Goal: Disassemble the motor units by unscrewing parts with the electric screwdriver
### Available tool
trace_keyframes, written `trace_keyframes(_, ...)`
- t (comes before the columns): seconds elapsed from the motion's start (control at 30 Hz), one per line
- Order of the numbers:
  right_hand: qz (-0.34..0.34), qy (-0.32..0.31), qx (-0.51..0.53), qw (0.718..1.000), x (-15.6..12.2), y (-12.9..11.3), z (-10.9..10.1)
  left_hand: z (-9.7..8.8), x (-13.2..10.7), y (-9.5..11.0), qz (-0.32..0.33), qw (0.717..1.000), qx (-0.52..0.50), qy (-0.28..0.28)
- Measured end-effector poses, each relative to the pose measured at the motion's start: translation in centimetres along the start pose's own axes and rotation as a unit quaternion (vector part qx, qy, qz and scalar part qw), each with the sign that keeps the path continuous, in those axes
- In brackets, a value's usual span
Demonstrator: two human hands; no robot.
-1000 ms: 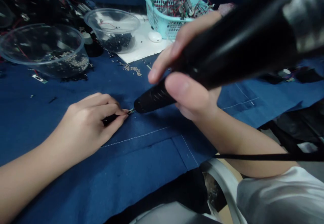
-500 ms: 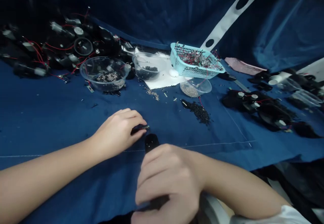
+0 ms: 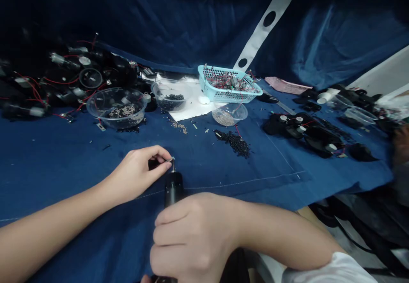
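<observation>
My left hand [image 3: 137, 172] rests on the blue cloth [image 3: 64, 159] and pinches a small dark part with a metal end [image 3: 170, 160] between thumb and forefinger. My right hand [image 3: 191, 236] is wrapped round a black electric screwdriver [image 3: 173, 189], held near the bottom edge of the view. The tool's thin bit points up at the small part and looks to touch its metal end.
Behind stand a clear bowl of small screws [image 3: 116, 107], a smaller bowl with black bits [image 3: 171, 94], a turquoise basket of wired parts [image 3: 228, 85], a tipped clear cup [image 3: 229, 113] and a heap of black grains [image 3: 236, 141]. Black motor parts lie left [image 3: 64, 78] and right [image 3: 306, 134].
The camera has pulled back and up, so more of the table shows. My right hand brought the screwdriver from the right down to the near edge, its bit now aimed at the part.
</observation>
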State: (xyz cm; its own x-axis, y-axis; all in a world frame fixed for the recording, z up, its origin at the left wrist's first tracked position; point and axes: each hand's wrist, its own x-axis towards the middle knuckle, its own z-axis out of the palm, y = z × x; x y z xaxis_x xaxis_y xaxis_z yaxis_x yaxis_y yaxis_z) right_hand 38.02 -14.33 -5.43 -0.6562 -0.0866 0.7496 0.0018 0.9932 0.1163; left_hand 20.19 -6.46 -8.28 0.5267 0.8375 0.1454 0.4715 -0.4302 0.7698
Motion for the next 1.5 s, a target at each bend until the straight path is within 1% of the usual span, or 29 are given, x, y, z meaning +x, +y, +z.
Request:
trace_keyframes(0.07, -0.008, 0.016, -0.04, 0.999, -0.2, 0.1, 0.5, -0.4, 0.4, 0.3, -0.039, 0.996, -0.074, 0.017)
trace_keyframes(0.13, -0.022, 0.058, -0.079, 0.995, -0.6, 0.3, 1.4, -0.9, 0.7, 0.5, -0.051, 0.991, -0.12, 0.036)
trace_keyframes(0.23, -0.025, 0.135, -0.127, 0.982, -0.8, 0.7, 2.9, -1.5, 1.0, 0.7, -0.054, 0.99, -0.125, 0.04)
trace_keyframes(0.33, 0.014, 0.203, -0.161, 0.966, -0.6, 0.6, 3.5, -1.8, 1.1, 0.8, -0.041, 0.991, -0.123, 0.016)
trace_keyframes(0.37, 0.026, 0.22, -0.162, 0.961, -0.4, 0.4, 3.4, -1.9, 1.1, 0.8, -0.036, 0.99, -0.133, 0.01)
trace_keyframes(0.4, 0.042, 0.224, -0.161, 0.96, -0.3, 0.3, 3.3, -2.0, 1.2, 0.9, -0.032, 0.988, -0.148, 0.007)
trace_keyframes(0.47, 0.075, 0.234, -0.156, 0.957, -0.2, -0.1, 3.0, -2.0, 1.2, 0.8, -0.035, 0.983, -0.18, 0.026)
trace_keyframes(0.53, 0.096, 0.236, -0.147, 0.956, -0.3, -0.2, 2.3, -2.2, 1.3, 0.7, -0.037, 0.98, -0.185, 0.062)
trace_keyframes(0.57, 0.098, 0.232, -0.142, 0.957, -0.4, 0.0, 1.8, -2.2, 1.2, 0.6, -0.03, 0.982, -0.171, 0.075)
trace_keyframes(0.6, 0.099, 0.227, -0.14, 0.959, -0.5, 0.3, 1.1, -2.3, 1.0, 0.6, -0.012, 0.987, -0.144, 0.076)
trace_keyframes(0.63, 0.087, 0.206, -0.135, 0.965, -0.7, 0.7, 0.2, -2.3, 0.8, 0.6, 0.018, 0.992, -0.11, 0.067)
trace_keyframes(0.67, 0.095, 0.198, -0.139, 0.966, -1.0, 1.2, -0.8, -2.2, 0.5, 0.6, 0.057, 0.995, -0.071, 0.052)
trace_keyframes(0.7, 0.099, 0.17, -0.142, 0.97, -1.3, 1.7, -1.9, -2.2, 0.1, 0.7, 0.101, 0.994, -0.029, 0.034)
trace_keyframes(0.73, 0.086, 0.142, -0.13, 0.977, -1.6, 2.3, -3.0, -2.0, -0.3, 0.9, 0.146, 0.989, 0.014, 0.016)
trace_keyframes(0.77, 0.094, 0.144, -0.12, 0.978, -1.9, 2.8, -4.0, -1.9, -0.7, 1.1, 0.188, 0.98, 0.057, 0.002)
trace_keyframes(0.83, 0.129, 0.173, -0.114, 0.97, -2.5, 3.6, -5.4, -1.5, -1.5, 1.6, 0.261, 0.955, 0.139, -0.011)
trace_keyframes(0.93, 0.194, 0.219, -0.138, 0.946, -3.2, 4.4, -6.0, -1.1, -2.1, 2.2, 0.33, 0.912, 0.242, -0.02)
trace_keyframes(1.0, 0.208, 0.234, -0.169, 0.935, -3.6, 4.7, -5.9, -1.1, -2.1, 2.5, 0.343, 0.897, 0.278, -0.034)
trace_keyframes(1.07, 0.208, 0.244, -0.202, 0.925, -3.9, 5.0, -5.8, -1.4, -2.0, 2.6, 0.333, 0.894, 0.295, -0.055)
trace_keyframes(1.17, 0.227, 0.26, -0.222, 0.912, -4.3, 5.4, -5.9, -2.1, -1.7, 2.1, 0.301, 0.904, 0.295, -0.076)
trace_keyframes(1.23, 0.236, 0.273, -0.234, 0.903, -4.4, 5.6, -6.2, -2.4, -1.5, 1.4, 0.273, 0.914, 0.29, -0.079)
trace_keyframes(1.3, 0.235, 0.282, -0.257, 0.894, -4.3, 5.7, -6.5, -2.4, -1.3, 0.7, 0.255, 0.916, 0.299, -0.083)
trace_keyframes(1.37, 0.234, 0.288, -0.289, 0.883, -4.1, 5.5, -6.9, -2.2, -1.2, 0.3, 0.259, 0.908, 0.317, -0.092)
trace_keyframes(1.43, 0.227, 0.291, -0.313, 0.875, -3.7, 5.1, -7.3, -2.0, -1.3, 0.4, 0.272, 0.903, 0.32, -0.089)
trace_keyframes(1.5, 0.21, 0.306, -0.318, 0.872, -3.3, 4.5, -7.8, -1.9, -1.4, 0.9, 0.27, 0.914, 0.293, -0.082)
